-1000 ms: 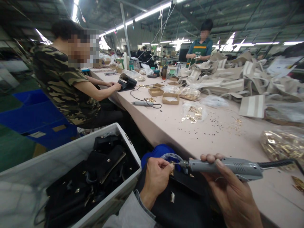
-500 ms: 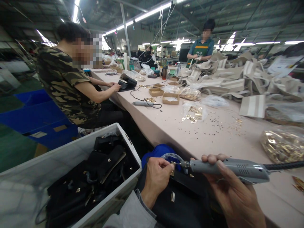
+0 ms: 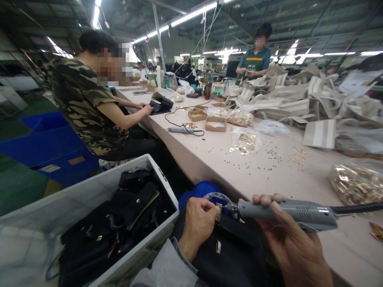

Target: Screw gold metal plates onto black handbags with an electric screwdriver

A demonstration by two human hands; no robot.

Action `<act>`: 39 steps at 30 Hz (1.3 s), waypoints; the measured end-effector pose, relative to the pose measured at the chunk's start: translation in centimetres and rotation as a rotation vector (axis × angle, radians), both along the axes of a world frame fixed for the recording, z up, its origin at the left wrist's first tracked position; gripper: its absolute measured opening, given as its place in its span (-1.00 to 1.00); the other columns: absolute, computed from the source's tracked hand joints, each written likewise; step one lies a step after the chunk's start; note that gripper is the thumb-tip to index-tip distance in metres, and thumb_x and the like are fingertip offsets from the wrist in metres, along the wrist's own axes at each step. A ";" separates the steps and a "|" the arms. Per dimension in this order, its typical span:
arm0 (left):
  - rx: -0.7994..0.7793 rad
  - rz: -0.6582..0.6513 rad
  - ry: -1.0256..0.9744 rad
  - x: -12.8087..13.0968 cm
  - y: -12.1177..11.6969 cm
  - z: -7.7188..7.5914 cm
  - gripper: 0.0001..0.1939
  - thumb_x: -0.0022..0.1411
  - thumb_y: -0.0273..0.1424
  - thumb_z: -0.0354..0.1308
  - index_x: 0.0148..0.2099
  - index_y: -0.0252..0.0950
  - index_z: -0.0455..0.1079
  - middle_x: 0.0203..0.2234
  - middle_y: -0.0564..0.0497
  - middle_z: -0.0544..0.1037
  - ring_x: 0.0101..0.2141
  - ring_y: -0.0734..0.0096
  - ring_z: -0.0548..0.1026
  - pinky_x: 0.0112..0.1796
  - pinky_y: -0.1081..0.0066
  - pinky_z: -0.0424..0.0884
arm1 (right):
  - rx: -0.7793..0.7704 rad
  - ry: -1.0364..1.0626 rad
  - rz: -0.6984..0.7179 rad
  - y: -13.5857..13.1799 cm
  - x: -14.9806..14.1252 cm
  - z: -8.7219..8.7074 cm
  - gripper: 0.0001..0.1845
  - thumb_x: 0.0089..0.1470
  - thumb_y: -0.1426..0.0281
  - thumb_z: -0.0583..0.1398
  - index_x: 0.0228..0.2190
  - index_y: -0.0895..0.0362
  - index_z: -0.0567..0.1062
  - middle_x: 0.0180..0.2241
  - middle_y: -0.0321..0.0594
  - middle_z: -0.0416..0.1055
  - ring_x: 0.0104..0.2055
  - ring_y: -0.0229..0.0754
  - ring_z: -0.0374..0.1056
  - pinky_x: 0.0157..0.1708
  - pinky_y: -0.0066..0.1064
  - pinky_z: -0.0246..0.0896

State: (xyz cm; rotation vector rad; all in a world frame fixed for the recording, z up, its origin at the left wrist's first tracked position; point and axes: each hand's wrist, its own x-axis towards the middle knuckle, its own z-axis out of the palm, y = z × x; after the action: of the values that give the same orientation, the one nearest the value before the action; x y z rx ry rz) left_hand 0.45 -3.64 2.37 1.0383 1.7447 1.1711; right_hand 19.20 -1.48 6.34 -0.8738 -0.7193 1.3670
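A black handbag (image 3: pixel 230 255) lies in front of me, with a gold clasp piece (image 3: pixel 218 247) on its body. My left hand (image 3: pixel 200 223) pinches a gold metal plate (image 3: pixel 219 212) at the bag's flap edge. In my right hand (image 3: pixel 290 235) is a grey electric screwdriver (image 3: pixel 287 210), held level with its cord running off to the right. Its bit points left and meets the gold plate; any screw at the tip is too small to make out. A clear plastic-wrapped handle (image 3: pixel 220 196) arches behind the plate.
To the left, a white bin (image 3: pixel 146 159) holds several black bags. On the pink-covered table (image 3: pixel 197 159) are loose gold fittings, scattered screws, cardboard boxes (image 3: pixel 216 123) and a bag of gold hardware (image 3: pixel 357 181). Beige straps pile up behind. A co-worker (image 3: pixel 89 99) sits at left; another person stands beyond.
My hands, the screwdriver and the bag hold nearly the same position. The seated co-worker has shifted slightly right, and the standing person's hands have moved a little.
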 end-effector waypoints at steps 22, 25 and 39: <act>-0.023 -0.102 -0.061 0.9 -0.4 0.3 -0.95 0.01 -0.55 0.25 -0.45 -0.37 0.54 -0.55 -0.03 0.59 -0.53 0.40 0.47 -0.49 0.44 0.28 | 0.495 -0.088 0.227 1.5 -3.6 1.4 -0.63 -0.03 0.60 0.42 -0.33 0.05 0.40 -0.44 -0.42 0.39 -0.34 -0.24 0.40 0.07 0.14 0.46; -0.027 -0.075 -0.055 0.8 -0.2 0.1 -0.94 -0.01 -0.56 0.25 -0.43 -0.38 0.55 -0.54 -0.03 0.59 -0.53 0.40 0.47 -0.49 0.43 0.28 | 0.428 -0.016 0.172 1.3 -3.3 1.9 -0.62 -0.05 0.59 0.43 -0.33 0.04 0.39 -0.42 -0.41 0.38 -0.32 -0.24 0.39 0.07 0.18 0.45; -0.031 -0.058 -0.035 0.7 0.2 -0.3 -0.93 -0.02 -0.53 0.24 -0.46 -0.37 0.56 -0.54 -0.05 0.62 -0.49 0.34 0.54 -0.46 0.42 0.36 | 0.404 -0.039 0.066 1.3 -3.1 1.6 -0.63 -0.04 0.56 0.43 -0.32 0.05 0.39 -0.39 -0.41 0.39 -0.31 -0.25 0.40 0.14 0.25 0.38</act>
State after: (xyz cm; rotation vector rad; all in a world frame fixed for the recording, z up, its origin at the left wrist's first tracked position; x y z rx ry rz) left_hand 1.17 -3.48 2.09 1.0374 1.6889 1.1164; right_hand 16.11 -0.15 7.97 -0.5598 -1.0193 1.2058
